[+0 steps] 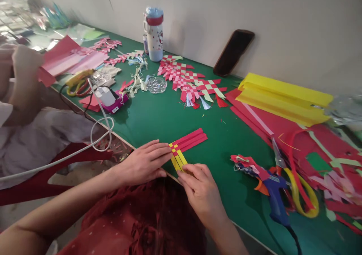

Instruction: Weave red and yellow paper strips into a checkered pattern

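At the table's front edge lies a small woven paper piece (174, 149), a red and yellow check. Red paper strips (194, 139) run from it to the upper right, and yellow paper strips (179, 160) run down towards me. My left hand (145, 161) rests flat with its fingers stretched out, fingertips at the left side of the weave. Thumb and fingers of my right hand (201, 189) pinch the lower ends of the yellow strips. Part of the weave's left side is hidden under my left fingers.
On the green table (135, 119) are a blue glue gun (275, 196), yellow-handled scissors (299, 194), red sheets (254, 115) and folded yellow paper (283, 98). Finished woven pieces (186, 77), a bottle (155, 36) and a phone (234, 52) are behind. A white cable (70, 152) crosses left, near another person's arm (26, 74).
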A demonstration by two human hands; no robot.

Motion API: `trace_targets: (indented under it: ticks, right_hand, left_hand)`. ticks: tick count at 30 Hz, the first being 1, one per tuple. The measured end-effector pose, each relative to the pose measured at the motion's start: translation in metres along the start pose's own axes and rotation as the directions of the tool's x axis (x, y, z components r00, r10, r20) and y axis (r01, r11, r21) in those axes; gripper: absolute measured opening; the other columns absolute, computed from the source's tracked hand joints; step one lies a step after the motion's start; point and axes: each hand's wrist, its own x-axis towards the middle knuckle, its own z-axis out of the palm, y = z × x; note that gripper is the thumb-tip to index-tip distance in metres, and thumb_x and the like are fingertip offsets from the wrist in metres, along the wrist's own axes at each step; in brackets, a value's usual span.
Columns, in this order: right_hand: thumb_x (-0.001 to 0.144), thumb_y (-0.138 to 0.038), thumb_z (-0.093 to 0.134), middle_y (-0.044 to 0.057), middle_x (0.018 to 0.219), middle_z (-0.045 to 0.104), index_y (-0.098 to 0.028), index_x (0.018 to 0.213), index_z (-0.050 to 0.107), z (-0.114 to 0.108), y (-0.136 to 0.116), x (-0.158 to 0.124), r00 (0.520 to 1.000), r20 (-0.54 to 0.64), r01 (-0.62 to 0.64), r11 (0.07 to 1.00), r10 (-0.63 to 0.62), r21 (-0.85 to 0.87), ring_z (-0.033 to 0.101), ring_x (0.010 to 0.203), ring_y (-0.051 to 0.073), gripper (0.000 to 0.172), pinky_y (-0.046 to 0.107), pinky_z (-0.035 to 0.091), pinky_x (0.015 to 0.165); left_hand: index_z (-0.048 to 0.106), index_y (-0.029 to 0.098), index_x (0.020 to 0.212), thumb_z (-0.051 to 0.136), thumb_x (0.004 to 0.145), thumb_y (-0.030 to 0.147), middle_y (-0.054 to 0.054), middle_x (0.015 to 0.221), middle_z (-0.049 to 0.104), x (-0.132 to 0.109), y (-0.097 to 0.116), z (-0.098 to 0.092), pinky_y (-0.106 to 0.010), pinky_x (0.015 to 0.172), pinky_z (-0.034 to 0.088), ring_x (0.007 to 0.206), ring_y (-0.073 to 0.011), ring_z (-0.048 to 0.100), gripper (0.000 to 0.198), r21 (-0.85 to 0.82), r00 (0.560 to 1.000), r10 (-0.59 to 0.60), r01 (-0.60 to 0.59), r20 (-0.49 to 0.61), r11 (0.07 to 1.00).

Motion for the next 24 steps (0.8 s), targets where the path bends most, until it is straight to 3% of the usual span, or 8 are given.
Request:
trace_targets:
  ticks: [3,9,12,16,20,24]
  right_hand:
    - [0.09,-0.013,0.058,0.005,0.098,0.07,-0.022,0.1,0.073,0.0,0.001,-0.001,1.0,-0.011,0.006,1.0,-0.006,0.002,0.057,0.089,0.018,0.021,0.033,0.056,0.079]
    - [0.09,-0.012,0.057,0.006,0.097,0.07,-0.019,0.099,0.072,0.001,0.001,-0.001,0.999,-0.024,0.035,0.999,-0.035,-0.015,0.056,0.087,0.018,0.019,0.031,0.055,0.076]
    - [0.092,-0.013,0.055,0.006,0.096,0.07,-0.02,0.099,0.072,0.0,-0.001,-0.001,0.999,-0.023,0.04,0.998,-0.041,-0.05,0.057,0.086,0.018,0.02,0.032,0.055,0.076]
    - [0.094,-0.015,0.051,0.007,0.1,0.07,-0.019,0.106,0.069,-0.011,-0.004,0.003,0.995,0.054,0.086,0.994,-0.082,-0.065,0.059,0.091,0.019,0.021,0.034,0.056,0.079]
    - [0.095,-0.014,0.047,0.008,0.105,0.069,-0.019,0.121,0.063,-0.022,0.0,0.018,0.992,0.082,0.104,0.987,-0.094,-0.126,0.06,0.097,0.02,0.031,0.036,0.056,0.085]
    - [0.092,-0.008,0.042,0.011,0.105,0.066,-0.017,0.13,0.059,-0.014,0.007,0.043,0.986,0.155,0.102,0.942,-0.054,-0.319,0.057,0.093,0.023,0.043,0.04,0.054,0.083]
  left_hand:
    - [0.04,0.014,0.145,0.035,0.097,0.062,-0.011,0.147,0.048,-0.002,0.008,0.007,-0.044,0.119,0.028,0.139,-0.0221,0.04,0.068,0.058,0.998,-0.033,0.03,0.05,0.998]
    - [0.044,0.014,0.143,0.03,0.096,0.065,-0.009,0.147,0.048,0.0,0.011,0.007,-0.042,0.122,0.017,0.138,-0.0228,0.04,0.07,0.129,0.996,-0.042,0.031,0.084,0.991]
    - [0.042,0.013,0.144,0.026,0.092,0.072,-0.01,0.148,0.047,-0.002,0.013,0.008,-0.042,0.121,0.016,0.138,-0.0236,0.041,0.08,0.145,0.996,-0.029,0.016,0.089,0.989]
    - [0.035,0.014,0.148,0.025,0.084,0.081,-0.01,0.151,0.042,-0.007,0.014,0.013,-0.045,0.12,0.015,0.139,-0.0253,0.038,0.094,0.178,0.996,-0.029,0.014,0.081,0.984]
    - [0.039,0.015,0.146,0.032,0.087,0.078,-0.009,0.15,0.044,-0.008,0.013,0.017,-0.047,0.119,0.015,0.138,-0.0252,0.038,0.087,0.163,0.998,-0.035,0.026,0.052,0.986]
    - [0.046,0.016,0.14,0.037,0.088,0.075,-0.009,0.144,0.051,-0.003,0.013,0.018,-0.046,0.115,0.023,0.133,-0.0252,0.044,0.079,0.131,0.999,-0.053,0.051,0.01,0.99]
